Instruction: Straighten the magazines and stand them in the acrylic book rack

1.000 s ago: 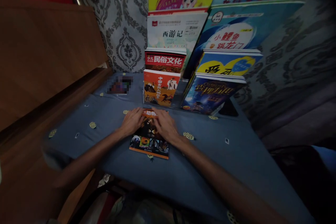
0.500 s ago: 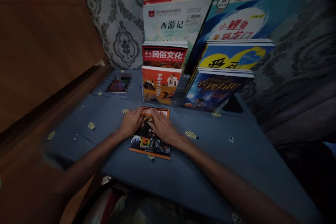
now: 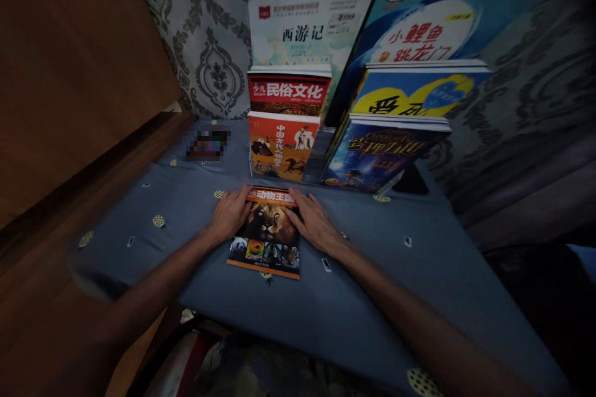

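Here the lion book lies flat on the blue tablecloth, just before the standing books. The left hand and right hand flank it, fingers flat, holding nothing.

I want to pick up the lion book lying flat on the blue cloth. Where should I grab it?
Probably by its long side edges. The lion book lies flat on the blue cloth, so little can be pinched from above. The left hand and right hand already rest at those edges; slide fingers under from either side.
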Action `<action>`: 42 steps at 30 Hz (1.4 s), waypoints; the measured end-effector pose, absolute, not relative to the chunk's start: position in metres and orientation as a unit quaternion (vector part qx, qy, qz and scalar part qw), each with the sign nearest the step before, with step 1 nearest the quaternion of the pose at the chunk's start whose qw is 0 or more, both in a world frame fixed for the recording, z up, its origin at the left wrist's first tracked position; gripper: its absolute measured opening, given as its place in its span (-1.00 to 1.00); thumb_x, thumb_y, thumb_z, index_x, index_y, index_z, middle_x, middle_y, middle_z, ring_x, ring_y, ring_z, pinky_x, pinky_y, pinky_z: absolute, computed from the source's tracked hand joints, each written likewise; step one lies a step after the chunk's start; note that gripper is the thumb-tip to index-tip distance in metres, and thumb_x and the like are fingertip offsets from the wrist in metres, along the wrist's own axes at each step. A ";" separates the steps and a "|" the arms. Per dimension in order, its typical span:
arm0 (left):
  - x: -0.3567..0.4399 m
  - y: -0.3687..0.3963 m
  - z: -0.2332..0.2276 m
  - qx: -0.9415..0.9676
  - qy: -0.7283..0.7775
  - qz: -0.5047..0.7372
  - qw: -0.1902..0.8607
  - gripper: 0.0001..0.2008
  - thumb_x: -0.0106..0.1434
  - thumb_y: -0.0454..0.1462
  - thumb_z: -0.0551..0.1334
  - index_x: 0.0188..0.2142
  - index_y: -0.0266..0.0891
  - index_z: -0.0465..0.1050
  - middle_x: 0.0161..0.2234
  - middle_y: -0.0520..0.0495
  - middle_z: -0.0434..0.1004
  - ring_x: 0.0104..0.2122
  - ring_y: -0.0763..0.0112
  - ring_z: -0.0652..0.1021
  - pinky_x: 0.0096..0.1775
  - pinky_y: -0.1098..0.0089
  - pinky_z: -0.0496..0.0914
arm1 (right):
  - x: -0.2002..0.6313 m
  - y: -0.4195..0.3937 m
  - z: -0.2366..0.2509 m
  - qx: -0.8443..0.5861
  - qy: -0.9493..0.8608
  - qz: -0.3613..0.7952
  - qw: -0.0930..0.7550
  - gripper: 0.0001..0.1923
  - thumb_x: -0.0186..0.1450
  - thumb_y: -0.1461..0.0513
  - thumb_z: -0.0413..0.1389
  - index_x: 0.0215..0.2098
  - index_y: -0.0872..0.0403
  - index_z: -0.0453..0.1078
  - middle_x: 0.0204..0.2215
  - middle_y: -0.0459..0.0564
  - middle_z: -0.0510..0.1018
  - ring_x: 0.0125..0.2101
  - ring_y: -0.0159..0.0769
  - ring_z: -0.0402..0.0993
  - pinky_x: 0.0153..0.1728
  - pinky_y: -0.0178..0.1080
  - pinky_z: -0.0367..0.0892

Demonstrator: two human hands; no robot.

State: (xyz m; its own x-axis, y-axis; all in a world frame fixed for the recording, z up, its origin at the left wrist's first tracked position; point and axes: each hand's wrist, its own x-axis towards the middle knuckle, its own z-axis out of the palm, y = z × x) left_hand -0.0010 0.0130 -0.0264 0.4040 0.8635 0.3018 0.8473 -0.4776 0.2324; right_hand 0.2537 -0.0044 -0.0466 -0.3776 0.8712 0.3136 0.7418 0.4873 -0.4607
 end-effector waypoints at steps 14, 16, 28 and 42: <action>-0.002 0.015 -0.026 0.852 0.484 0.199 0.021 -0.60 0.38 -0.36 0.03 0.19 -0.27 0.25 0.15 -0.25 0.46 0.15 0.18 0.46 0.11 0.15 0.34 | 0.270 0.008 -0.046 -0.450 -0.773 0.270 0.357 -0.42 0.43 0.16 -0.13 0.39 0.06 0.01 0.24 0.17 0.42 0.25 -0.16 0.32 0.26 0.09 0.22; -0.001 0.015 -0.023 0.863 0.470 0.184 0.012 -0.59 0.38 -0.37 0.01 0.20 -0.29 0.25 0.18 -0.26 0.44 0.20 0.18 0.42 0.15 0.15 0.32 | 0.271 0.008 -0.045 -0.448 -0.769 0.280 0.360 -0.43 0.44 0.15 -0.13 0.39 0.04 0.01 0.24 0.16 0.41 0.26 -0.16 0.31 0.26 0.09 0.20; 0.008 0.026 -0.021 0.905 0.397 0.151 0.031 -0.54 0.33 -0.44 0.04 0.22 -0.34 0.25 0.21 -0.33 0.40 0.24 0.18 0.40 0.21 0.11 0.31 | 0.273 0.009 -0.043 -0.450 -0.764 0.298 0.354 -0.38 0.46 0.06 -0.16 0.43 0.07 -0.07 0.25 0.16 0.41 0.28 -0.15 0.27 0.30 0.08 0.14; 0.049 0.020 -0.016 0.959 0.260 0.080 0.084 -0.56 0.49 -0.19 -0.07 0.31 -0.11 0.18 0.36 -0.13 0.18 0.37 0.29 0.18 0.33 -0.04 -0.04 | 0.273 0.010 -0.043 -0.432 -0.754 0.333 0.365 -0.34 0.46 -0.04 -0.18 0.43 0.04 -0.07 0.28 0.18 0.35 0.29 -0.12 0.25 0.30 0.12 0.12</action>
